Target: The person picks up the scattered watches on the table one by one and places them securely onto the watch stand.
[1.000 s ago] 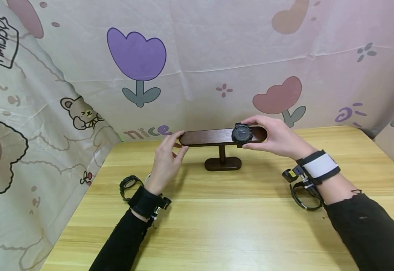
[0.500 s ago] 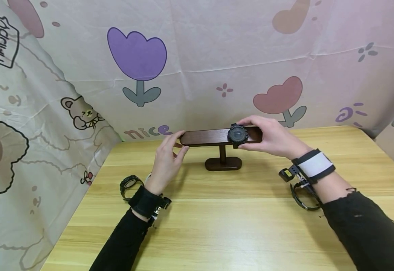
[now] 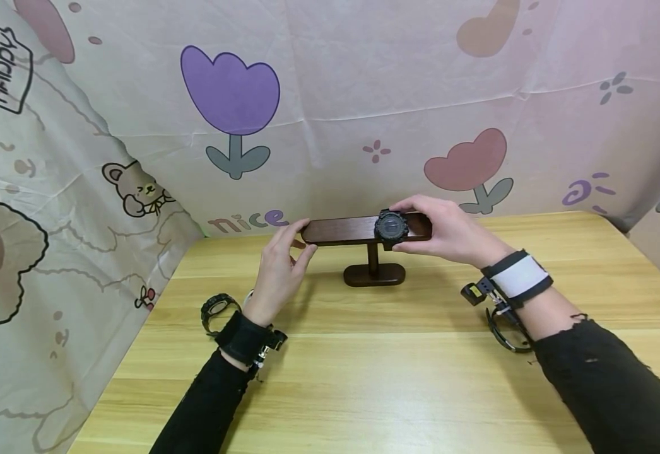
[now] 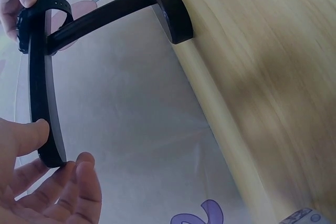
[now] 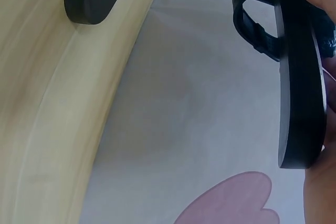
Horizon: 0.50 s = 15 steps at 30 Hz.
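A dark wooden watch stand (image 3: 341, 231) has a long bar on one post over an oval base (image 3: 374, 274). A black wristwatch (image 3: 391, 226) is looped round the bar, right of its middle. My right hand (image 3: 449, 232) pinches that watch between thumb and fingers at its upper and lower edges. In the right wrist view, the watch's strap (image 5: 257, 38) hangs in a loop behind the bar. My left hand (image 3: 279, 271) holds the bar's left end, thumb below and fingers above. The left wrist view shows the thumb (image 4: 32, 136) pressed on the bar's edge.
A second black watch (image 3: 216, 310) lies on the wooden table (image 3: 364, 378) left of my left wrist. Something pale beside it is mostly hidden by that hand. Another black watch or strap (image 3: 503, 334) lies under my right wrist. A printed cloth (image 3: 330, 126) hangs behind the table.
My right hand has slid the black watch leftward along the bar, from near the right end toward the middle. My left hand and the stand have stayed in place.
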Motion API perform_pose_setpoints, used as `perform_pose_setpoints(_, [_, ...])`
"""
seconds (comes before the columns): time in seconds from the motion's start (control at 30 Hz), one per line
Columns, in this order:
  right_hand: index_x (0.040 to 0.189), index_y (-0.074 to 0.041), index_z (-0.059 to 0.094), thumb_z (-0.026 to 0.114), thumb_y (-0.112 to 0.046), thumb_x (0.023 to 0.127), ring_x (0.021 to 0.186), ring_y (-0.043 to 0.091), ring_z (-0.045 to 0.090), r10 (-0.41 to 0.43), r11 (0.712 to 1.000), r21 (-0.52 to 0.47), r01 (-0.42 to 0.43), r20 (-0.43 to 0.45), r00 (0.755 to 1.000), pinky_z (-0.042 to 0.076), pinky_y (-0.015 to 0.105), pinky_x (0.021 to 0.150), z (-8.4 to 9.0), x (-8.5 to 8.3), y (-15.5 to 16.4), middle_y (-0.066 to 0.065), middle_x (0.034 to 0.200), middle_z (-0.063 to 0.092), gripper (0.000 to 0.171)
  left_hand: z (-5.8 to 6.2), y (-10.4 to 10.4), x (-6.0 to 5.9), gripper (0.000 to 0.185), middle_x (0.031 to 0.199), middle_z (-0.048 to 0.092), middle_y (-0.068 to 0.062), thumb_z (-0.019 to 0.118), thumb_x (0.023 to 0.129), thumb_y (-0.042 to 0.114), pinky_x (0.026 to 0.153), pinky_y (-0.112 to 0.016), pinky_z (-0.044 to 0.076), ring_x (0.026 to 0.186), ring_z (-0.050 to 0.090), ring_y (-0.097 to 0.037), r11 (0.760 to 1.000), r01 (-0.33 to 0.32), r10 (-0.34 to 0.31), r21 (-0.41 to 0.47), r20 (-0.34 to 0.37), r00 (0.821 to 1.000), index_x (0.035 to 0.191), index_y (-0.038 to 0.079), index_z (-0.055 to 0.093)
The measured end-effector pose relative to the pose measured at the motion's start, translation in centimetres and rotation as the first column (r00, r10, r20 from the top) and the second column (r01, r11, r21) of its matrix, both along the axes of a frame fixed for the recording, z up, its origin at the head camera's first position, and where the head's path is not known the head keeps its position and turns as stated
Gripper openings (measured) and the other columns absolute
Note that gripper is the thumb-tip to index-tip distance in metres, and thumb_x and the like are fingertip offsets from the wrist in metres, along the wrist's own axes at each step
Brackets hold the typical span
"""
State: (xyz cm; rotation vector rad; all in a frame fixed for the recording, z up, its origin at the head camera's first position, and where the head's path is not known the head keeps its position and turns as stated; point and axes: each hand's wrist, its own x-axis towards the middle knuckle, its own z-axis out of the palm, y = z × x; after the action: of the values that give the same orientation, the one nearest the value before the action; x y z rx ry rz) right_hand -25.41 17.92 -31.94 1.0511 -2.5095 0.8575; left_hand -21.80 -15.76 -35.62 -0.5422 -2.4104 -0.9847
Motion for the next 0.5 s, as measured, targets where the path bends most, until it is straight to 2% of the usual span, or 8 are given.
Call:
perform_pose_setpoints(0.27, [0.136, -0.013, 0.068, 0.097, -0.028, 0.081, 0.109, 0.016, 0.07, -0.002, 1.0, 0.005, 0.002, -0.034, 0.999, 0.059, 0.037, 0.092, -0.14, -0.2, -0.36, 0.003, 0.126, 0.075, 0.064, 0.04, 0.01, 0.07, 0.049, 0.138, 0.067, -0.019, 0.072, 0.104, 0.013, 0.067, -0.03, 0.055, 0.102, 0.073, -0.037, 1.0, 0.002, -0.002, -0.001, -0.005, 1.0, 0.149, 0.003, 0.059])
perform_pose_setpoints(0.5, [0.135, -0.013, 0.069, 0.096, -0.028, 0.081, 0.111, 0.019, 0.069, -0.002, 1.0, 0.0, 0.002, -0.032, 0.999, 0.057, 0.043, 0.094, -0.18, -0.33, -0.51, 0.004, 0.126, 0.075, 0.062, 0.08, 0.02, 0.19, 0.049, 0.137, 0.067, -0.018, 0.073, 0.103, 0.014, 0.066, -0.025, 0.053, 0.094, 0.072, -0.027, 1.0, -0.001, 0.001, 0.004, -0.007, 1.0, 0.149, 0.003, 0.059])
